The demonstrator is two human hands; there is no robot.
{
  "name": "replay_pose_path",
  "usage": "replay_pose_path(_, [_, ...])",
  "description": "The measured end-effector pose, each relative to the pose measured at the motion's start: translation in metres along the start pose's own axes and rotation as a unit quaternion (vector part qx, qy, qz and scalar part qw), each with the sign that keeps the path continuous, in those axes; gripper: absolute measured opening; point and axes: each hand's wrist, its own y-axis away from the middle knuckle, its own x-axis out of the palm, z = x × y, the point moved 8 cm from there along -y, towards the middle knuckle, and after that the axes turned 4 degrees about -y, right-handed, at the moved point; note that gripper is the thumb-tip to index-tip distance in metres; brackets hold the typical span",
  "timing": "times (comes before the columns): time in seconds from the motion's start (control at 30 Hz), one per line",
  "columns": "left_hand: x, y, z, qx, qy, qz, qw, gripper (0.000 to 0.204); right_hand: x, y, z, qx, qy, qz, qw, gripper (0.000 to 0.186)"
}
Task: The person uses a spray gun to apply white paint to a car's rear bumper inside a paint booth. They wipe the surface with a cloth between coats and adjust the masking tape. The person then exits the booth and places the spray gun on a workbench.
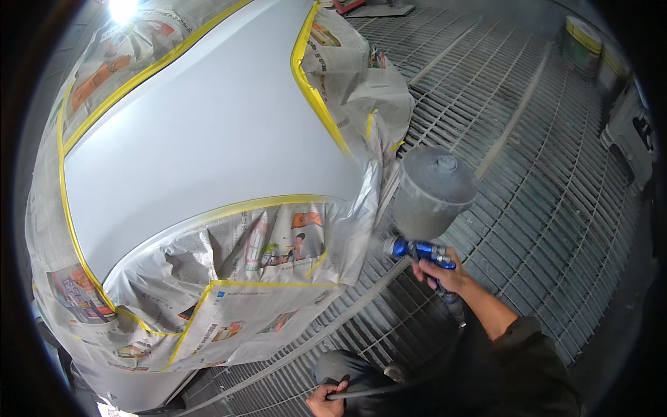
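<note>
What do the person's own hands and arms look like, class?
The right hand wears no glove; a dark sleeve stops partway up, leaving the forearm bare. The left hand is gloveless too; whether a sleeve covers its arm cannot be seen.

Dark sleeve [528, 344], grey trousers [351, 366], bare fingers [418, 272]

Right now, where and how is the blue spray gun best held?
Probably take the spray gun by its handle, from the right: the right hand grips there, the nozzle faces left, and the bulky gray cup sits on top.
</note>
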Motion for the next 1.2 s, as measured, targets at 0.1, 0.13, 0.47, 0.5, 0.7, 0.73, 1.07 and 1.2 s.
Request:
replay_pose_path(0.1, [0.009,-0.001,-0.003,0.018,0.022,-0.020,0.999,0.016,-0.033,-0.019,0.008,-0.013,0.050,-0.072,0.996,0.021])
replay_pose_path(0.13, [0.017,-0.004,-0.005,0.016,0.033,-0.025,0.999,0.015,-0.043,-0.029,0.019,-0.037,0.062,-0.089,0.993,0.023])
replay_pose_path(0.47, [0.011,-0.011,-0.026,-0.020,0.003,-0.016,1.000,0.018,-0.031,-0.032,0.031,-0.023,0.072,-0.089,0.993,0.041])
replay_pose_path(0.5, [0.010,-0.011,-0.027,-0.013,-0.003,-0.016,1.000,0.018,-0.021,-0.027,0.028,-0.020,0.050,-0.053,0.997,0.035])
replay_pose_path(0.7, [0.013,-0.009,-0.009,-0.010,-0.004,0.004,1.000,0.016,0.018,-0.015,0.048,-0.054,-0.012,0.055,0.997,0.029])
replay_pose_path(0.73, [0.013,-0.009,-0.010,-0.012,0.008,0.002,1.000,0.016,0.009,-0.018,0.049,-0.050,0.002,0.006,0.999,0.025])
replay_pose_path(1.07, [-0.004,-0.012,-0.019,-0.057,0.079,-0.019,0.995,0.018,0.009,-0.021,0.120,-0.129,0.153,-0.092,0.975,0.025])
replay_pose_path(1.2, [-0.011,-0.013,-0.029,-0.022,0.045,-0.020,0.999,0.015,0.049,-0.004,0.120,-0.034,0.142,-0.033,0.989,0.035])
